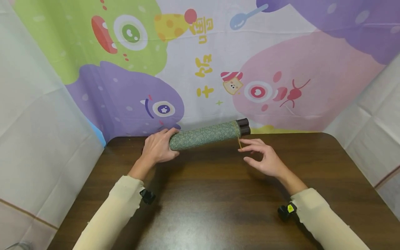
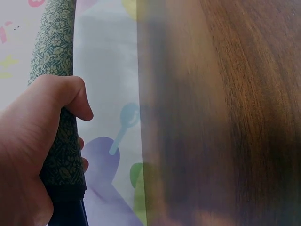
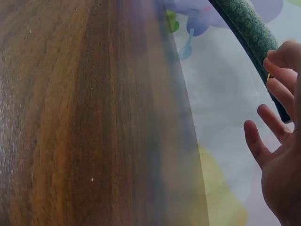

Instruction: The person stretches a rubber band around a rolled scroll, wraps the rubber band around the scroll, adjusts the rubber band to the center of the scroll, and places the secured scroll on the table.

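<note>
My left hand [image 1: 157,147] grips the left part of a rolled-up scroll [image 1: 204,134], with the thumb on its near side. The scroll has green floral cloth and two dark rod ends [image 1: 245,126] protruding at the right. It is held aloft, tilted slightly up to the right. A thin yellow rubber band [image 1: 239,142] hangs from its right end, stretched down to the fingertips of my right hand [image 1: 265,158]. That hand's thumb stands apart from the fingers. In the right wrist view, the band shows as a short line between two fingers [image 3: 281,92].
Beneath both hands is a dark brown wooden table [image 1: 215,201]. A cartoon-printed cloth [image 1: 200,107] hangs along its back edge, close behind the scroll. White sheets [image 1: 40,114] stand on both sides.
</note>
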The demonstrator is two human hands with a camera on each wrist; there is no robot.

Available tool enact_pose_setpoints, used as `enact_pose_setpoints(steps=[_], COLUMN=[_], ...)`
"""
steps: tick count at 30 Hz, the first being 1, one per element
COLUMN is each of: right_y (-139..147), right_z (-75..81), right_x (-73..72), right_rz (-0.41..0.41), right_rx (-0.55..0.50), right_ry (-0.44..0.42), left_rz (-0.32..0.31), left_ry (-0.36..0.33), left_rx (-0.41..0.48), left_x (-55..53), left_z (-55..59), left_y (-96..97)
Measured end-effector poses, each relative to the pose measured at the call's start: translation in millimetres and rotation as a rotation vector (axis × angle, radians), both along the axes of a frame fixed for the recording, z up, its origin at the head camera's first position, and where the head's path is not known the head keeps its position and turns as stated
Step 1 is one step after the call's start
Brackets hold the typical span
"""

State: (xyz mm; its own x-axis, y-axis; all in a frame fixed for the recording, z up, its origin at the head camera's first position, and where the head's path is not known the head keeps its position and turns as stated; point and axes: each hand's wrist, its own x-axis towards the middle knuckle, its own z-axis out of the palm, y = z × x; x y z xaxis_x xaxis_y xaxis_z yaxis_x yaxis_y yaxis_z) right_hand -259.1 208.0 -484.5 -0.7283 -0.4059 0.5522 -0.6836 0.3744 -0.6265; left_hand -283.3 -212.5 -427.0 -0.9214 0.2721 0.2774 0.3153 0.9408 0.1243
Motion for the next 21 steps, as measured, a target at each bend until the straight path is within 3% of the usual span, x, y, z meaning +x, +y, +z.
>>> enact_pose_setpoints(steps=[8,15,21], right_y=[-0.7,-6.1,-9.3], right_z=[1.7,3.7,5.7], right_x=[-0.9,-0.5,0.8], right_rz=[0.051,0.127,0.145], right_rx=[-0.024,-0.064,-0.093], right_ry=[0.036,0.014,0.011], left_rz=[0.021,0.034,0.031], left_ry=[0.013,0.003,-0.004], left_rx=[-0.013,-0.014,-0.012], left_x=[-0.2,-0.5,-0.9], left_z=[-3.6,-5.5,-6.9], left_y=[-1.2,-0.5,0.2])
